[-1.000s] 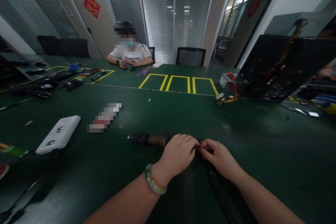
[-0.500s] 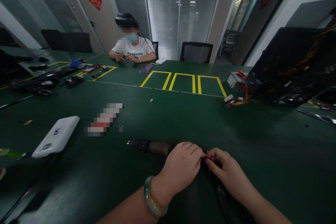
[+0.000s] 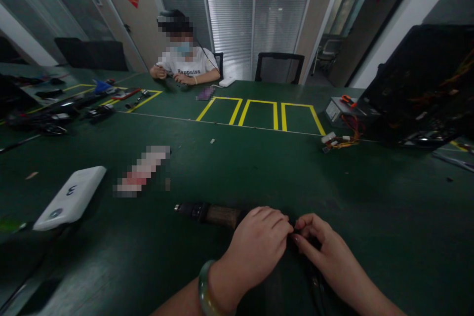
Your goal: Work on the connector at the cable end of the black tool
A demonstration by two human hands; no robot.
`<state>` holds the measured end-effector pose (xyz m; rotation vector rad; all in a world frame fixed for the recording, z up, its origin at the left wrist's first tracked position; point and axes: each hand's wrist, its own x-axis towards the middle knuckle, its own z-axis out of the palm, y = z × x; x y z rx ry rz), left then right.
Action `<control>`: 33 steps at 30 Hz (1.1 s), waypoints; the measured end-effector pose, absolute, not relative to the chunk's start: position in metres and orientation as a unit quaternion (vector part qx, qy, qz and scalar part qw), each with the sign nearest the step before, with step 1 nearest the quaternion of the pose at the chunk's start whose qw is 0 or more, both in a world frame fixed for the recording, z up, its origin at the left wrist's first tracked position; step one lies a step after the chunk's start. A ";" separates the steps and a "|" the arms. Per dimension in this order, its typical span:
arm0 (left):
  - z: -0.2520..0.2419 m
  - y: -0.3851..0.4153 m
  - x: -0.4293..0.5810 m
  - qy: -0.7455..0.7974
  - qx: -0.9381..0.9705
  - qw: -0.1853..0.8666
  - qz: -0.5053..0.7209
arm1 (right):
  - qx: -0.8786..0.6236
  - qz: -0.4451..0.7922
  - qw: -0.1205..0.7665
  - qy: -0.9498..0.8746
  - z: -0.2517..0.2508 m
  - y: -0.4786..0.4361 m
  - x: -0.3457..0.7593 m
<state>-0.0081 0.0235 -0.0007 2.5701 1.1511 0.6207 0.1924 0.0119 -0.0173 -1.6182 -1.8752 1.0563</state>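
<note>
1. Currently, a black-and-brown cylindrical tool with a metal tip (image 3: 222,216) lies flat on the dark green tabletop (image 3: 237,168), its tip pointing left.
2. The left hand (image 3: 257,247), with a green bangle (image 3: 205,289) at its wrist, is curled over the tool's rear end; its underside is hidden, so I cannot tell how firmly it grips.
3. The right hand (image 3: 326,247) is just beyond that rear end, thumb and forefinger almost meeting beside the left fingertips; whether something is pinched there, I cannot tell.
4. From under the right hand, a glossy dark cable (image 3: 316,289) runs nearer the wearer than the tool.
5. Judging progress, tool and cable are gathered at the hands, while the fine handwork at the rear end looks unfinished; any join is covered, so what remains cannot be read further.
6. Left of the tool sits a white rounded plastic block (image 3: 70,197), untouched.
</note>
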 end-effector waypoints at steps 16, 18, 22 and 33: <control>-0.006 0.023 -0.009 0.393 0.881 0.133 0.227 | -0.584 0.379 0.203 -0.689 -0.011 0.013 0.191; -0.005 0.023 -0.009 0.391 0.884 0.135 0.219 | -0.585 0.378 0.201 -0.688 -0.010 0.013 0.191; -0.004 0.023 -0.009 0.395 0.879 0.136 0.229 | -0.588 0.379 0.196 -0.688 -0.011 0.013 0.192; -0.003 0.023 -0.010 0.394 0.881 0.137 0.222 | -0.580 0.384 0.199 -0.690 -0.014 0.012 0.192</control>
